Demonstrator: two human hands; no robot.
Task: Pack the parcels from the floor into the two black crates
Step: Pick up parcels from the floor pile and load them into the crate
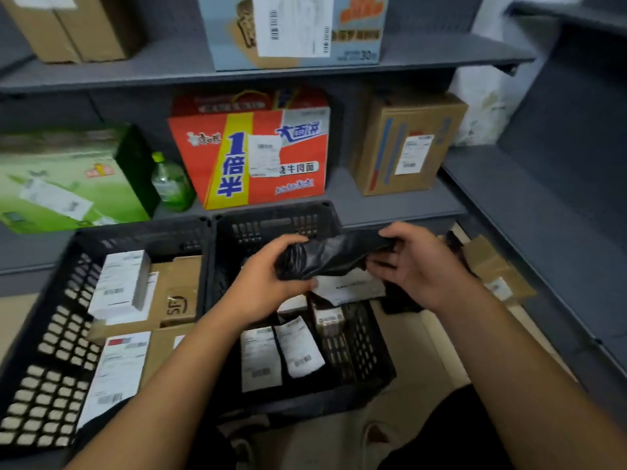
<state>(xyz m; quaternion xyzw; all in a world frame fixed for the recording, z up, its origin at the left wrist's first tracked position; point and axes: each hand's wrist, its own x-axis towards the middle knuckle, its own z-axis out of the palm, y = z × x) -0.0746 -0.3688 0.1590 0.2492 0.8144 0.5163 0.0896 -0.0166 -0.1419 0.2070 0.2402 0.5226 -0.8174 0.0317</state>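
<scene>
A: What has the left hand (271, 266) got?

B: Its grip pinches one end of the black bag parcel (334, 254); the right hand (412, 262) pinches the other. The parcel's long axis runs across between them.

A: And the target?

B: The right crate (369, 337) lies directly below both grips; the left crate (57, 334) is further left.

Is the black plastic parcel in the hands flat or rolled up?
Rolled up. The black parcel is bunched into a crumpled roll, gripped at its ends by the left hand and the right hand, above the right crate.
</scene>
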